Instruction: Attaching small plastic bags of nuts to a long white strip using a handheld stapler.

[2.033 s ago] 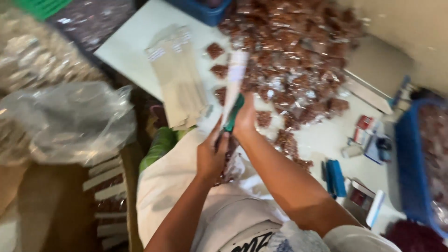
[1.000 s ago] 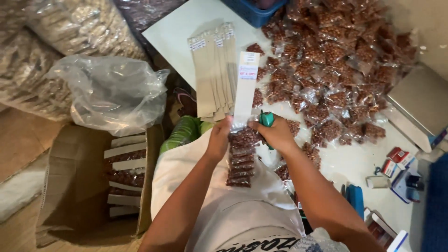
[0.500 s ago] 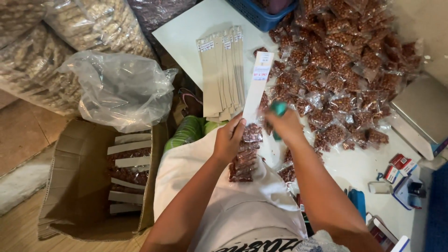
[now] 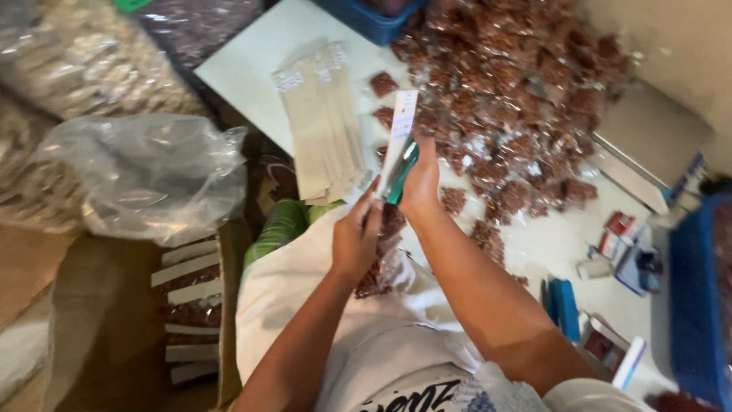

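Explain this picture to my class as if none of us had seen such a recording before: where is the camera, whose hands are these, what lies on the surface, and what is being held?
The picture comes from a camera worn on a person's head, looking down, so the two bare arms reaching up from the bottom edge are that person's own. The left hand grips a long clear packet filled with brown pieces. The right hand holds a green tool against the packet's white paper header; what kind of tool it is cannot be told. On the white table lie a fanned stack of empty long bags and a big heap of small brown packets. On the left sit a crumpled plastic bag and a cardboard box holding finished packets.
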